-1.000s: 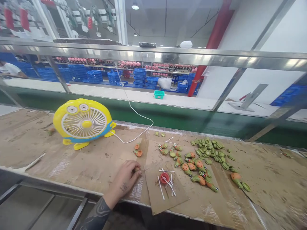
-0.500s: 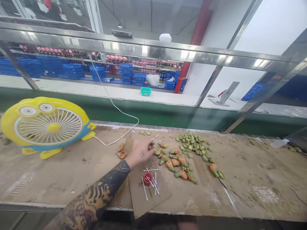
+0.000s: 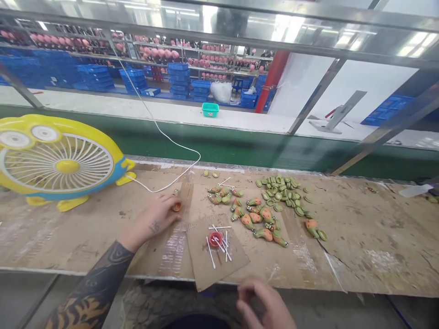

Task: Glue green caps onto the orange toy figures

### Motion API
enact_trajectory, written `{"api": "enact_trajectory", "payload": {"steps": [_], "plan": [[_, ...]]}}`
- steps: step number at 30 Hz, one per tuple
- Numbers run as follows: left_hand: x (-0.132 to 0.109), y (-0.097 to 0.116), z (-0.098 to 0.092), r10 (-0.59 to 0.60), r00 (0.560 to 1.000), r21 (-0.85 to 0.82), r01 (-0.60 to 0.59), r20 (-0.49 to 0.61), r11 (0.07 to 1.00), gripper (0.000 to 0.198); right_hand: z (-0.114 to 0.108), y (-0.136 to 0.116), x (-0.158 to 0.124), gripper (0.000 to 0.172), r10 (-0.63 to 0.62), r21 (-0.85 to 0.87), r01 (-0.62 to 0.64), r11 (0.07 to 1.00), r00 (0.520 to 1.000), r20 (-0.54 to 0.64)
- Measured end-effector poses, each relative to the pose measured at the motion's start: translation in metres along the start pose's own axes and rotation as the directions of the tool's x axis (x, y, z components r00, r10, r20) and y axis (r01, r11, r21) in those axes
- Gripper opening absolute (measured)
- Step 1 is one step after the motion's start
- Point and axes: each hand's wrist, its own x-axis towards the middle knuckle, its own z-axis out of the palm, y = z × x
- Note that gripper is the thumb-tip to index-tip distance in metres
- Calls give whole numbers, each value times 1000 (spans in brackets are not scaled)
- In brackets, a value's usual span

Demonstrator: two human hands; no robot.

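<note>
My left hand (image 3: 156, 218) reaches over the cardboard left of the loose parts, its fingers closed around a small orange-and-green hollow figurine piece (image 3: 177, 207), which is partly hidden. My right hand (image 3: 265, 304) is low at the front edge, fingers loosely curled and apart from the thumb, nothing visible in it. Several green-and-orange figurine pieces (image 3: 255, 217) lie in a group at the middle. Behind them to the right is a heap of green oval discs (image 3: 283, 189). A red cup (image 3: 216, 239) with cotton swabs (image 3: 210, 252) in and around it sits on a cardboard sheet (image 3: 219, 272).
A yellow-and-blue fan (image 3: 66, 167) stands at the left, its white cable (image 3: 171, 141) running up to the frame. One orange figurine piece (image 3: 311, 226) lies apart at the right. A teal basket (image 3: 210, 109) rests on the white ledge behind the green panel.
My left hand has moved left from the figurine group to the piece near the cable. My right hand has come into view at the bottom. The view has tilted down.
</note>
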Motion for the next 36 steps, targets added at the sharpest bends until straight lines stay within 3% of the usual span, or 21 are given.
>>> {"api": "enact_trajectory", "payload": {"steps": [1,3,7,10,13,20,24,30,32,36], "plan": [[-2,-2,5,-3,1000,-8,3,5,1000,31,-5,-18,14,17,-36,-40,32,999,994,-104],[-5,-3,14,-15,1000,-31,15,-3,999,30,-10,-42,41,31,-78,-113,58,992,981,-176],[-12,3,18,-85,994,-108,77,-72,991,30,-4,-53,74,38,-105,-163,86,983,989,-109],[-25,9,17,-151,984,-235,125,-96,964,39,-1,-51,81,34,-140,-139,129,982,988,-67],[-42,15,22,-205,975,-409,154,-84,899,41,-3,-54,85,31,-176,-123,162,979,979,-108],[-69,33,34,-308,951,-766,201,5,610,42,-10,-70,105,22,-141,-122,119,985,973,-184],[-80,43,34,-355,932,-846,242,67,476,47,-10,-74,108,19,-122,-154,93,984,974,-193],[-94,56,31,-337,898,-921,353,283,166,40,-13,-78,100,23,-132,-165,91,982,957,-257],[-95,59,31,-302,908,-926,347,292,148,38,-14,-78,97,24,-135,-168,92,982,953,-270],[-93,62,35,-253,948,-936,256,195,241,35,-12,-78,95,25,-155,-174,105,979,940,-304]]}}
